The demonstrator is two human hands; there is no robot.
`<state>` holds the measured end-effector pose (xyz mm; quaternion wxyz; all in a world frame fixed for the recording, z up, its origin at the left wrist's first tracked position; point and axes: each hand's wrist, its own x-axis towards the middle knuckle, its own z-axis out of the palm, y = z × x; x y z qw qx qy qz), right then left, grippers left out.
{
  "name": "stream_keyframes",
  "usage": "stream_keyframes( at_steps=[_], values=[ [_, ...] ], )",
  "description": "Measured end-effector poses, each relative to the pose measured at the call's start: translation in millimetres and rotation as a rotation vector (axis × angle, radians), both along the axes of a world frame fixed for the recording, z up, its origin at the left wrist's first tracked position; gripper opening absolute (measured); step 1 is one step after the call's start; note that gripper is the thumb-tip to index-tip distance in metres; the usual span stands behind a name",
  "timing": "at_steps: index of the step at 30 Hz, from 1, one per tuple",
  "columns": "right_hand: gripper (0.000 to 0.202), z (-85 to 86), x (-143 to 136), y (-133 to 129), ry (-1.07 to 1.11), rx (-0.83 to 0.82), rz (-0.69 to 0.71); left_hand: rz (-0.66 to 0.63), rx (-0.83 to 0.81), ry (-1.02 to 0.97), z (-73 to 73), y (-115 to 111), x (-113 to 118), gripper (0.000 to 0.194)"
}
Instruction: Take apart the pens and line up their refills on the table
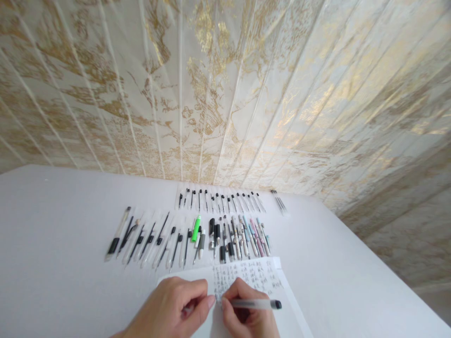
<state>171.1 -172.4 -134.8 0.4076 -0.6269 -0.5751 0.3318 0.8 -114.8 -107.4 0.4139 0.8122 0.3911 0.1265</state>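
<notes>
My right hand point(249, 312) is closed around a pen point(250, 303) with a clear barrel and a black end, which points right. Its writing tip is hidden by my fingers over a sheet of white paper point(292, 305). Rows of dark handwriting point(243, 277) cover the upper part of the sheet. My left hand point(179, 303) rests on the paper's left side, its fingers curled in a loose fist and its thumb stretched toward my right hand. No object shows in it, though the inner fingers are partly hidden.
Beyond the paper lies a row of pens and refills, with a green marker point(196, 228), black pens point(212, 226) and pastel pens point(255, 237). Farther back are a row of sleeved refills point(217, 201) and several thin refills point(279, 202). A gold-patterned wall point(211, 94) borders the white table point(63, 225).
</notes>
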Motion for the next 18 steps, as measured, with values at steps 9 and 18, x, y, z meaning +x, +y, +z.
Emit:
stream_keyframes(
  at_steps=[9,18],
  values=[
    [0.020,-3.8,-1,0,0.013,-0.006,-0.007,0.045,-0.018,0.078,1.9,-3,2,0.020],
    [0.023,-0.3,3,-3,0.263,0.088,-0.090,0.041,-0.013,-0.002,-17.3,-1,0,0.028]
  ],
)
